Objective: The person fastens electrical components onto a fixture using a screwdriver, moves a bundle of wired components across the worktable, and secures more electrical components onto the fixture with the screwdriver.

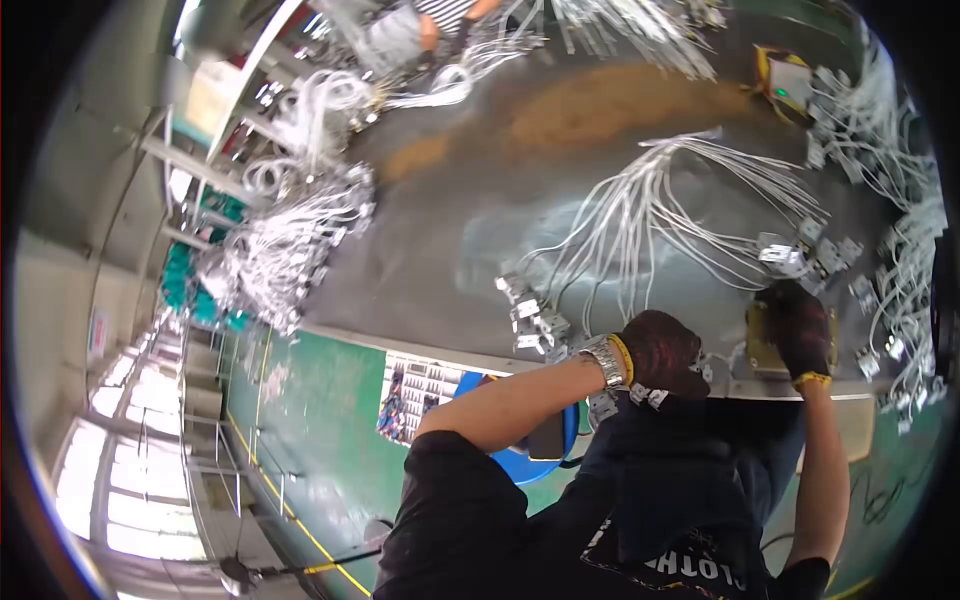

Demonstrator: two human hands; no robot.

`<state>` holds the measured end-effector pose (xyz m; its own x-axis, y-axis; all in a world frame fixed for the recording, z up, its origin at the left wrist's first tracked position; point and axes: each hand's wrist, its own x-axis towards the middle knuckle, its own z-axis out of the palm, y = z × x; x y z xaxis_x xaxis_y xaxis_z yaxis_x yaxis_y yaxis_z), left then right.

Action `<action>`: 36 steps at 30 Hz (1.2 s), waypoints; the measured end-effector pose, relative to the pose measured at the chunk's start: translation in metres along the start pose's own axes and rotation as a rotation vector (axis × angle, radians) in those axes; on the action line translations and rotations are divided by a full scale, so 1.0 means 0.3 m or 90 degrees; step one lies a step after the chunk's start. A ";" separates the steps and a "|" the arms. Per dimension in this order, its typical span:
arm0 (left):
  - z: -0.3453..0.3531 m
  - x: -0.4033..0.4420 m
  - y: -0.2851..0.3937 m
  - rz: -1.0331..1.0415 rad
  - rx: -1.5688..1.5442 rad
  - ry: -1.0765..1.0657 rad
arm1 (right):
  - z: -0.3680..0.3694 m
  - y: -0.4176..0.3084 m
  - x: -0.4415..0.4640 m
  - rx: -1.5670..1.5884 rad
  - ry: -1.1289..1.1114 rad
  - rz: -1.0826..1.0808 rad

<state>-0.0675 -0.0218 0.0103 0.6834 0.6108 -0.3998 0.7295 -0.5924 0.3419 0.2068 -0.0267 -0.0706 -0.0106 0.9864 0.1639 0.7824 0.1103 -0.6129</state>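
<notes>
My left hand (664, 352), in a dark glove with a yellow cuff and a metal watch (606, 360) at the wrist, is closed at the table's near edge. White wires with small metal-and-white connectors (652, 396) stick out around its fingers. My right hand (797, 325), gloved the same way, rests over a brass-coloured block (764, 342) at the edge; the dark glove hides how its fingers are bent. Beyond both hands fans a bundle of white wires (650, 195), ending in connector clusters at the left (535, 318) and right (785, 254).
The dark worktable (420, 240) carries heaps of white wires at the left (290, 240), the far side (630, 30) and the right (905, 210). A yellow-framed device (787, 84) with a green light stands far right. Another person's arm (430, 35) is across the table. A blue stool (530, 465) is below.
</notes>
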 end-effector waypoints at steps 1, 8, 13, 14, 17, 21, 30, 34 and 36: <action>-0.011 -0.018 -0.012 -0.004 0.022 -0.063 | -0.010 0.011 0.007 0.001 0.024 0.006; 0.045 -0.117 -0.096 -0.012 0.178 -0.048 | 0.061 0.341 0.120 -0.062 0.106 -0.039; 0.109 -0.176 -0.174 0.040 0.175 0.093 | -0.058 0.065 0.128 -0.044 -0.011 0.042; 0.113 -0.178 -0.178 0.057 0.166 0.121 | -0.085 -0.018 0.113 -0.051 -0.029 0.059; 0.120 -0.148 -0.164 0.095 0.109 0.165 | -0.084 -0.016 0.088 -0.031 -0.030 0.006; 0.063 -0.089 -0.101 0.094 0.103 0.087 | -0.071 -0.059 0.052 -0.045 -0.020 0.063; -0.039 0.129 -0.023 0.102 -0.064 0.342 | -0.061 -0.045 -0.063 0.052 0.008 0.063; -0.102 0.311 -0.033 0.166 0.117 0.580 | -0.051 -0.049 -0.124 0.113 0.071 0.073; -0.139 0.403 -0.025 0.107 0.157 0.462 | -0.039 -0.033 -0.145 0.072 0.073 0.028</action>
<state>0.0108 0.0784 -0.0051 0.6930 0.6432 0.3258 0.6457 -0.7547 0.1162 0.2069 -0.0720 -0.0626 0.0990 0.9709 0.2181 0.7057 0.0860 -0.7033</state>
